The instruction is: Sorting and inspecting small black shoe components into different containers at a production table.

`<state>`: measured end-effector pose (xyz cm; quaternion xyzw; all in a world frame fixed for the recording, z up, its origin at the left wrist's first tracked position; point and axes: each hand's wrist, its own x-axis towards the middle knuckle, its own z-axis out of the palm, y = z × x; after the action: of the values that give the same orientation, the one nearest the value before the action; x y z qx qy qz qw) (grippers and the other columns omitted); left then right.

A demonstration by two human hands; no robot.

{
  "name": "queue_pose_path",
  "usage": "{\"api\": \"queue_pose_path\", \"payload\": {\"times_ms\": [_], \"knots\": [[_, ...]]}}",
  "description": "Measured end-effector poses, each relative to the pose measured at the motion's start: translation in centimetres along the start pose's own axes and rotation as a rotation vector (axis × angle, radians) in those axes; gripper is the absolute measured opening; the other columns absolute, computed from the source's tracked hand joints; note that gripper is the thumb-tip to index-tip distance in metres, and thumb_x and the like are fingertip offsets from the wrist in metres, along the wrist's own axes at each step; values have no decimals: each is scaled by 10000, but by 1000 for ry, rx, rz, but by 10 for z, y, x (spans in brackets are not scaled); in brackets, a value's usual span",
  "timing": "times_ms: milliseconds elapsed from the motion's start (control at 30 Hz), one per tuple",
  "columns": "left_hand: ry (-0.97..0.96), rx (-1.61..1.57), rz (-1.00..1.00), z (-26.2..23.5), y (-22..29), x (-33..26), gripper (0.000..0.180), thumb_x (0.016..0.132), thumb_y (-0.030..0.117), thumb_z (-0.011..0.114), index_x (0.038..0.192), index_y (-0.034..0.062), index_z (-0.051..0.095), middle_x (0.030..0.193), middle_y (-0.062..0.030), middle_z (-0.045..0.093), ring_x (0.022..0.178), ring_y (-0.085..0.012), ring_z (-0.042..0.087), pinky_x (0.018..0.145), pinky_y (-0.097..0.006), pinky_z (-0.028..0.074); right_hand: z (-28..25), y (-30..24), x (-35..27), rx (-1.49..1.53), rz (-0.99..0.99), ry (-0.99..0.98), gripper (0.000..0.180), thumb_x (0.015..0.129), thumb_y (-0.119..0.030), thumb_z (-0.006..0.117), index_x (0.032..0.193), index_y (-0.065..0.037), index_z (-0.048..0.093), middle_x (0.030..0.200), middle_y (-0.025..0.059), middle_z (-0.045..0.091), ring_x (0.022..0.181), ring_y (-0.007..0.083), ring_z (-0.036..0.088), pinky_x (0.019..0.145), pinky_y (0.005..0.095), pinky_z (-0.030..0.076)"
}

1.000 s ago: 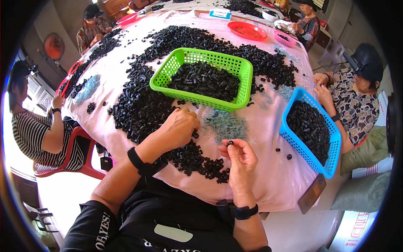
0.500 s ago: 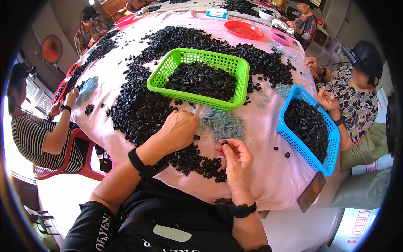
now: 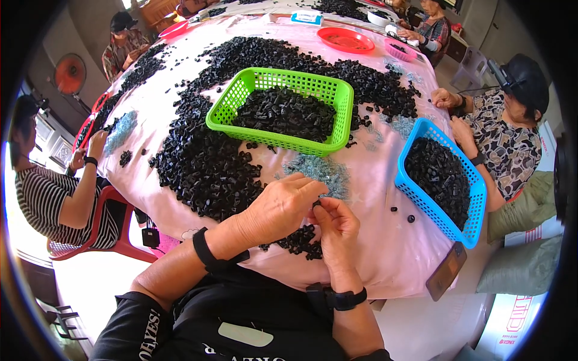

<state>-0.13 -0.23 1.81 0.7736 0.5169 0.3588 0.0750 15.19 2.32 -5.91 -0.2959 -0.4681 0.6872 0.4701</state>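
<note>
Between the thumb and fingers of my right hand [image 3: 338, 231] is a small black plastic part [image 3: 316, 204]. My left hand [image 3: 282, 207] is pinched closed right at that part, its fingertips meeting those of the right hand. Whatever the left fingers hold is too small and hidden to name. Just beyond them lies a loose pile of tiny clear bluish pieces [image 3: 330, 175]. A large heap of black plastic parts [image 3: 201, 174] spreads to the left, and a smaller cluster of them [image 3: 304, 243] sits under my hands.
A green basket [image 3: 274, 139] of black parts stands ahead, and a blue basket [image 3: 415, 201] of them at right. A phone [image 3: 447, 271] lies on the table's right edge. Co-workers sit around the pink-covered table [image 3: 385, 240]. Farther off are a red tray [image 3: 346, 41] and a pink basket [image 3: 400, 51].
My left hand has moved right from beside the bluish pile to meet the right hand at the black part. The co-worker at right has drawn one hand down behind the blue basket.
</note>
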Motion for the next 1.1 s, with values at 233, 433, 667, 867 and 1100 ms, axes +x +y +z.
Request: {"api": "queue_pose_path", "payload": {"times_ms": [233,433,667,867,1100], "knots": [[-7,112,30,6,2,-1,410,678,40,727,1073,14,618,840,-87,668,802,-294,642,683,-411,544,-1,0,1,20,40,3,121,981,-33,631,1080,35,649,917,67,702,835,131,688,751,263,564],[20,146,85,11,1,-4,384,744,-15,678,1125,-31,637,863,-110,696,743,-289,641,657,-398,546,2,-4,0,18,40,36,127,989,-47,628,1069,38,676,908,63,705,802,128,689,743,258,577],[-5,102,88,11,2,-10,430,745,-14,678,1171,-36,623,961,-130,700,823,-314,658,757,-411,549,-1,-4,0,21,42,15,146,995,-85,636,1062,32,692,876,51,707,758,113,685,716,243,576],[-37,76,33,1,0,-4,399,801,61,716,1176,-27,613,1104,-176,650,969,-353,633,844,-430,527,-3,-1,-2,41,37,66,136,985,-64,637,1061,33,695,876,51,711,758,111,688,696,243,575],[-152,112,55,-1,0,-5,438,733,133,793,1112,-16,632,1063,-150,650,984,-344,624,878,-428,504,5,-9,-2,102,64,114,133,987,-66,633,1044,31,703,882,54,720,714,98,667,685,231,567]]}}
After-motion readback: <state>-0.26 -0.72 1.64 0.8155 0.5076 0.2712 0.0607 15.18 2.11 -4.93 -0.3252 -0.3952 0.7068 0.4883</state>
